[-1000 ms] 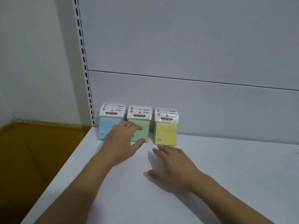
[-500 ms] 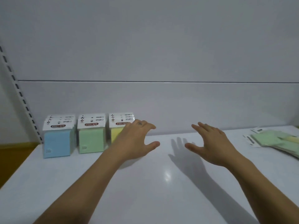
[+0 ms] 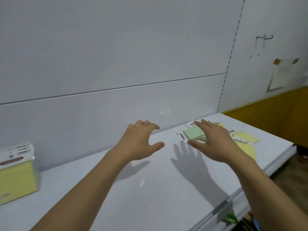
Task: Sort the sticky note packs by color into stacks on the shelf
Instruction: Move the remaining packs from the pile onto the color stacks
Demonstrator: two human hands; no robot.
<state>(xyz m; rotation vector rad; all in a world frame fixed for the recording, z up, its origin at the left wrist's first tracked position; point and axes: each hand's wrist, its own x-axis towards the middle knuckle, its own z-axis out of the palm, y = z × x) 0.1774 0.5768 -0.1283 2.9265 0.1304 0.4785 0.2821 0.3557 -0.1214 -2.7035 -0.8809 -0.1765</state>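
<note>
A yellow stack of sticky note packs (image 3: pixel 17 172) stands at the left edge of the white shelf (image 3: pixel 141 194). Loose packs lie flat at the far right: a green pack (image 3: pixel 194 133) on top of others and yellow packs (image 3: pixel 245 140) beside it. My right hand (image 3: pixel 215 144) hovers over the green pack with fingers spread, holding nothing. My left hand (image 3: pixel 141 142) floats above the shelf's middle, fingers loosely bent and empty.
The shelf's grey back panel (image 3: pixel 116 72) rises behind everything, with a slotted upright (image 3: pixel 226 64) at the right. The shelf's front edge (image 3: pixel 225 207) runs diagonally at the lower right. A yellow wall band (image 3: pixel 275 117) lies beyond the shelf's right end.
The view swung right, so the blue and green stacks left the frame. Both hands travelled right; my right hand now reaches over the loose packs.
</note>
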